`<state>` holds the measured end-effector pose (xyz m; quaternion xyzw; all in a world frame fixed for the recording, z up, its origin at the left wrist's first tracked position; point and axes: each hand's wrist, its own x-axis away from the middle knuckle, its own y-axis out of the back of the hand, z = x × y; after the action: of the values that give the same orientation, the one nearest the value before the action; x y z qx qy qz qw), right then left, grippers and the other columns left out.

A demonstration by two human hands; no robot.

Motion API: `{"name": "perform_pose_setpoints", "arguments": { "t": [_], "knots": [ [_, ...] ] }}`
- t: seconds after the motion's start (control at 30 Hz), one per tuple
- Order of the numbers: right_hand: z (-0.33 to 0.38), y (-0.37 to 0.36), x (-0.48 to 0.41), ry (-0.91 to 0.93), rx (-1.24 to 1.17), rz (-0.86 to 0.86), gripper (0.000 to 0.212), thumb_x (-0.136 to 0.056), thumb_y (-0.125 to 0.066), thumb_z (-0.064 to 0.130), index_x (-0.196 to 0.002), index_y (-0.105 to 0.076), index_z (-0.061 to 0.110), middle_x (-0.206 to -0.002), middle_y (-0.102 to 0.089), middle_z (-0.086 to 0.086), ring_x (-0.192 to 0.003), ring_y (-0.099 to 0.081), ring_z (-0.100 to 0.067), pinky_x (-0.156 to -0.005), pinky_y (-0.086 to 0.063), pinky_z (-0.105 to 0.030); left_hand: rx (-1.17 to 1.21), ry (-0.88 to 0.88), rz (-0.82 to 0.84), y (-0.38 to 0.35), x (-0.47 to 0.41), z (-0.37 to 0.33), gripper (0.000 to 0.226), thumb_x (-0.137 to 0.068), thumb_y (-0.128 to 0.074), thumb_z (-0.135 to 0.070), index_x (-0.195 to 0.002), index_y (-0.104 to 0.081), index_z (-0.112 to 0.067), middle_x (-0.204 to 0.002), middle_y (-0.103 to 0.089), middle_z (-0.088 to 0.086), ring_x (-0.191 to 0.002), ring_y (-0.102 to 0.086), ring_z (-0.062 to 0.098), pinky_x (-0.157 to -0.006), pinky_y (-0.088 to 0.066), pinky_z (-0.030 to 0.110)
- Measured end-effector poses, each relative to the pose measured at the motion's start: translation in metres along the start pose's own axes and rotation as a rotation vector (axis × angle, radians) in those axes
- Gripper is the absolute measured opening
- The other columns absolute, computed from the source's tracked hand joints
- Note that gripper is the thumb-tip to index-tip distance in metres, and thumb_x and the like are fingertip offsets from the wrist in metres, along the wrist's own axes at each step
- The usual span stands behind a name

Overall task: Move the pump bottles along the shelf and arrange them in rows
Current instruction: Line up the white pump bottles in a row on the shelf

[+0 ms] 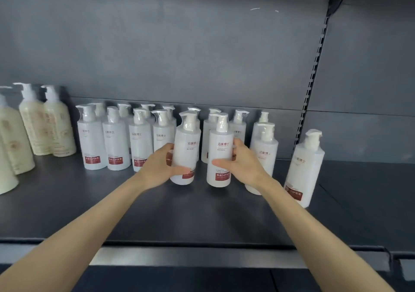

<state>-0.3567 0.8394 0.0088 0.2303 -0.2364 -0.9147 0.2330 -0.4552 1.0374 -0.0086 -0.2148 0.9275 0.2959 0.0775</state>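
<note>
Single head-worn wide-angle view, facing forward and slightly downward onto the dark grey metal shelf; the flat grey back panel fills the upper half, its lines bowed by the lens; two bare forearms enter from the lower corners; the white plastic pump bottles stand near, mid-frame, within the outstretched arms' reach; a black slotted upright bounds the right.

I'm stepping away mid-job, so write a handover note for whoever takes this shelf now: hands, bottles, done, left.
Left hand grips a white pump bottle; right hand grips a second bottle beside it, both roughly upright, ahead of the rows.
Done: two rows of white bottles stand left of centre on the shelf, right of the cream bottles.
Left: set the held pair into line, then the loose bottles on the right.
</note>
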Motion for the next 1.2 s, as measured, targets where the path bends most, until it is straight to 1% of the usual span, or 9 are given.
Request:
{"name": "perform_pose_setpoints", "arguments": {
  "t": [0.33, 0.47, 0.53, 0.63, 0.73, 0.83, 0.93, 1.0, 1.2],
  "knots": [
    [-0.012, -0.02, -0.041, -0.081, 0.033, -0.078, 0.063, -0.08, -0.074, 0.024, -0.129, -0.036, 0.018, -0.123, -0.058, 0.002, -0.112, -0.057, -0.017, -0.092, -0.048, -0.032, -0.025, -0.1, 0.003, -0.013, -0.041, 0.017, 0.058, -0.072, -0.08, -0.02, -0.122, -0.051, -0.016, -0.111, -0.059, -0.003, -0.096, -0.058, 0.011, -0.072, -0.044, 0.014],
    [-0.018, -0.024, -0.049, -0.094, 0.034, -0.073, 0.06, -0.08, -0.073, 0.024, -0.128, -0.038, 0.016, -0.125, -0.058, -0.001, -0.113, -0.057, -0.019, -0.09, -0.048, -0.031, -0.052, -0.106, 0.006, -0.024, -0.047, 0.021, 0.057, -0.073, -0.078, -0.024, -0.122, -0.051, -0.014, -0.116, -0.058, 0.001, -0.104, -0.058, 0.017, -0.089, -0.049, 0.031],
    [-0.02, -0.024, -0.052, -0.093, 0.028, -0.062, 0.06, -0.081, -0.073, 0.024, -0.129, -0.037, 0.017, -0.128, -0.056, -0.003, -0.116, -0.056, -0.021, -0.094, -0.048, -0.035, -0.035, -0.091, 0.005, -0.027, -0.048, 0.024, 0.058, -0.075, -0.077, -0.024, -0.124, -0.049, -0.014, -0.122, -0.058, 0.001, -0.108, -0.057, 0.016, -0.093, -0.048, 0.032],
    [-0.021, -0.025, -0.052, -0.097, 0.007, -0.048, 0.064, -0.082, -0.072, 0.023, -0.133, -0.034, 0.018, -0.131, -0.054, -0.003, -0.118, -0.055, -0.021, -0.096, -0.047, -0.035, 0.005, -0.073, 0.0, -0.029, -0.045, 0.026, 0.061, -0.08, -0.073, -0.022, -0.132, -0.041, -0.014, -0.129, -0.056, 0.0, -0.109, -0.055, 0.012, -0.092, -0.045, 0.026],
    [-0.024, -0.024, -0.051, -0.095, -0.007, -0.03, 0.065, -0.083, -0.071, 0.024, -0.135, -0.032, 0.019, -0.126, -0.054, 0.002, -0.114, -0.055, -0.017, -0.092, -0.046, -0.031, -0.057, -0.058, -0.05, -0.031, -0.04, 0.027, 0.062, -0.08, -0.072, -0.03, -0.131, -0.041, -0.014, -0.127, -0.059, 0.002, -0.111, -0.059, 0.017, -0.095, -0.048, 0.031],
    [-0.026, -0.023, -0.051, -0.098, -0.005, 0.012, 0.068, -0.082, -0.07, 0.02, -0.138, -0.03, 0.021, -0.125, -0.052, 0.006, -0.115, -0.053, -0.014, -0.093, -0.045, -0.029, -0.213, -0.032, -0.141, -0.032, -0.035, 0.029, 0.054, -0.076, -0.073, -0.044, -0.115, -0.049, -0.014, -0.108, -0.066, 0.003, -0.094, -0.064, 0.018, -0.085, -0.054, 0.035],
    [-0.027, -0.024, -0.052, -0.079, 0.065, 0.026, 0.079, -0.075, -0.071, 0.023, -0.14, -0.026, 0.03, -0.131, -0.045, -0.001, -0.119, -0.049, -0.02, -0.101, -0.044, -0.043, -0.319, -0.017, -0.171, -0.033, -0.034, 0.03, 0.054, -0.07, -0.074, -0.052, -0.101, -0.047, -0.017, -0.092, -0.064, -0.001, -0.08, -0.062, 0.015, -0.074, -0.053, 0.032],
    [-0.029, -0.026, -0.052, -0.07, 0.059, 0.026, 0.082, -0.073, -0.071, 0.025, -0.14, -0.026, 0.033, -0.131, -0.047, -0.001, -0.118, -0.05, -0.021, -0.1, -0.045, -0.046, -0.326, -0.002, -0.172, -0.034, -0.035, 0.03, 0.054, -0.069, -0.076, -0.051, -0.099, -0.047, -0.017, -0.091, -0.063, 0.0, -0.08, -0.061, 0.016, -0.074, -0.052, 0.032],
    [-0.03, -0.03, -0.053, -0.053, -0.009, -0.039, 0.071, -0.079, -0.071, 0.009, -0.139, -0.035, 0.023, -0.131, -0.054, 0.002, -0.118, -0.053, -0.017, -0.102, -0.045, -0.039, -0.206, 0.025, -0.179, -0.035, -0.039, 0.035, 0.05, -0.072, -0.078, -0.038, -0.107, -0.056, -0.01, -0.099, -0.067, 0.004, -0.087, -0.064, 0.019, -0.084, -0.054, 0.04]
  ]
}}
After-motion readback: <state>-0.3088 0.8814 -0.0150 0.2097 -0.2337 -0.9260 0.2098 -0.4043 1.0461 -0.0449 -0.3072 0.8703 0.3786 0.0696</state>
